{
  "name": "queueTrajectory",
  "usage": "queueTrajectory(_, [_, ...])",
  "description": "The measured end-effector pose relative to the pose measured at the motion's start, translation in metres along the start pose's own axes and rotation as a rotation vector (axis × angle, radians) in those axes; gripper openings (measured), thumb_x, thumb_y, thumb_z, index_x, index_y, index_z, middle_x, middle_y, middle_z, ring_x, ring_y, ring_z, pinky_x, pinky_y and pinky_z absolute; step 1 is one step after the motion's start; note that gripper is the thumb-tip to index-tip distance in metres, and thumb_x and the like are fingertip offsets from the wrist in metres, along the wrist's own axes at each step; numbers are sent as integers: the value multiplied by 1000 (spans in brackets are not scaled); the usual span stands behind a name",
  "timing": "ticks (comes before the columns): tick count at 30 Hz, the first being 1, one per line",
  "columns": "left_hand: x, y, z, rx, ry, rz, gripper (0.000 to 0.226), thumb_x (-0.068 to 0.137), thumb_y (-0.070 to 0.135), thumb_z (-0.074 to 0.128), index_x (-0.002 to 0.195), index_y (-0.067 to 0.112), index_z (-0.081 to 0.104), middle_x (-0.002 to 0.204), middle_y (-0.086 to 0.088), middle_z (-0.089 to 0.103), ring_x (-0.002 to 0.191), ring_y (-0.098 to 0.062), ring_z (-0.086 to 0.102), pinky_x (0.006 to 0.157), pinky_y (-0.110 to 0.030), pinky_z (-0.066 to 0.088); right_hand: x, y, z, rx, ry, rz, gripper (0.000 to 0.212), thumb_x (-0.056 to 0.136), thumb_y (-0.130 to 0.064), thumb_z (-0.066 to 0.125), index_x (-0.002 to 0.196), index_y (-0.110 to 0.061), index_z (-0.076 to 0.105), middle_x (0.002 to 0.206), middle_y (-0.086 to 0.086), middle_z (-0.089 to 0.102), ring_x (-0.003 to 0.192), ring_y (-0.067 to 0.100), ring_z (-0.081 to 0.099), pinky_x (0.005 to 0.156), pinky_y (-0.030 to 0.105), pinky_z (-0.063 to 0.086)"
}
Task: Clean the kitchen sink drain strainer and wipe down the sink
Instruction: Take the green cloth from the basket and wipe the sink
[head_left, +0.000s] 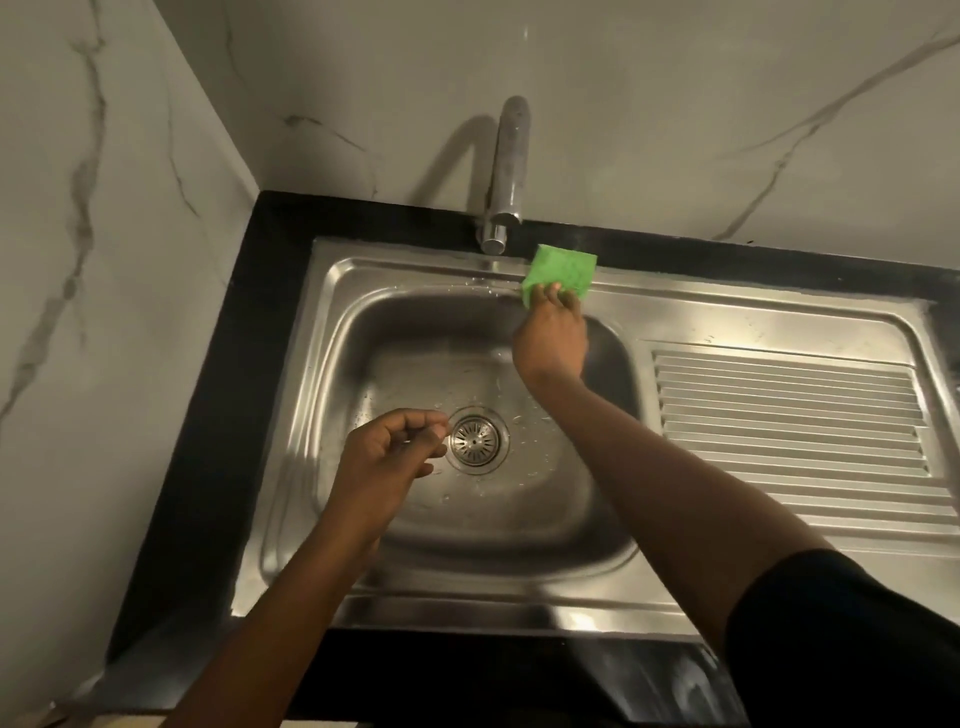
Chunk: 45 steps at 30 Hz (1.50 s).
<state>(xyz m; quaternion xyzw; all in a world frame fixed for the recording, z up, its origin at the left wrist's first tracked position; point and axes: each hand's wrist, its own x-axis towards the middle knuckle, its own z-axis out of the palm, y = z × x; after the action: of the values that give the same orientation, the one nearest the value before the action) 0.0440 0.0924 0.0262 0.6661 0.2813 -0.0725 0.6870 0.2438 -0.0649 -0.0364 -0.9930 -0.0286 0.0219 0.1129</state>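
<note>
Across black counter (208, 415), tucked in the wall corner: steel sink (727, 317), basin left, drainboard (789, 415) right. Faucet (509, 171) at sink's back edge. Right hand (553, 338) at back rim, just right of faucet base, fingers clamped on green sponge (563, 273) lying against the ledge. Left hand (389, 452) over basin floor, just left of strainer (479, 440), fingers curled to thumb, nothing visible inside. Strainer seated in drain, mid-basin, droplets scattered near. Step judged: wiping the rim. Best done with sponge flat, firm pressure, long strokes toward the corners, sponge edge into the rim groove, then down the walls to the drain.
</note>
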Motion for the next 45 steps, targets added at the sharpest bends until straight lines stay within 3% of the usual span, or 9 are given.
queueTrajectory(7, [3, -5, -50, -26, 70, 13, 16, 101, 16, 69, 106, 25, 81, 108, 2, 83, 101, -20, 80, 91, -41, 62, -9, -117, 29, 177, -84, -262, 49, 96, 5, 58, 141, -14, 59, 148, 8, 56, 147, 33, 35, 107, 44, 53])
queueTrajectory(11, [5, -6, -64, -32, 82, 7, 15, 101, 16, 69, 106, 24, 81, 107, 2, 83, 101, -21, 80, 92, -41, 61, 1, -140, 34, 107, -169, -433, 41, 103, 0, 48, 139, -13, 61, 144, 10, 61, 148, 32, 36, 108, 45, 51])
queueTrajectory(17, [11, -1, -64, -45, 45, 18, 10, 97, 22, 74, 104, 24, 82, 107, -2, 83, 102, -26, 79, 92, -42, 62, 15, -93, 22, -118, -168, -637, 67, 100, 2, 52, 161, -20, 36, 168, 1, 35, 154, 29, 28, 120, 41, 39])
queueTrajectory(20, [13, 2, -62, -48, 25, 28, 21, 87, 35, 76, 105, 24, 81, 107, -1, 83, 101, -23, 79, 90, -40, 62, 16, -39, 10, -184, -123, -586, 72, 95, 5, 52, 161, -22, 38, 168, -2, 36, 151, 32, 33, 122, 39, 36])
queueTrajectory(27, [11, -2, -54, -17, -13, 31, 12, 98, 17, 71, 105, 22, 81, 105, -3, 82, 100, -26, 79, 90, -41, 63, -7, 84, -33, -134, -68, -197, 70, 92, 3, 63, 157, -18, 47, 162, 7, 47, 143, 36, 41, 113, 49, 47])
queueTrajectory(32, [8, 0, -52, -43, -28, 38, 12, 99, 17, 72, 105, 22, 81, 106, -2, 82, 101, -26, 78, 87, -38, 62, 3, 68, -35, 32, 15, 78, 58, 91, 5, 60, 145, -18, 62, 136, 25, 62, 120, 46, 60, 105, 47, 51])
queueTrajectory(35, [6, 0, -56, -45, -17, 35, 12, 98, 17, 72, 104, 22, 81, 106, -2, 82, 101, -26, 78, 89, -40, 62, 5, 41, -25, 156, 86, 187, 47, 87, 10, 58, 129, -5, 71, 124, 25, 68, 114, 43, 63, 97, 41, 53])
queueTrajectory(38, [4, -4, -64, -46, 4, 24, 12, 99, 16, 71, 103, 22, 81, 106, -1, 83, 100, -25, 79, 92, -45, 62, 0, 7, -10, 182, 139, 170, 33, 85, 14, 55, 109, -2, 73, 109, 25, 68, 106, 44, 61, 87, 42, 53])
queueTrajectory(45, [-4, -9, -77, -48, 44, -11, 13, 98, 15, 70, 104, 20, 80, 105, -3, 83, 101, -26, 79, 95, -47, 62, -13, -100, 32, 208, -5, -181, 49, 95, 11, 54, 137, -11, 67, 135, 16, 64, 128, 34, 54, 106, 40, 52])
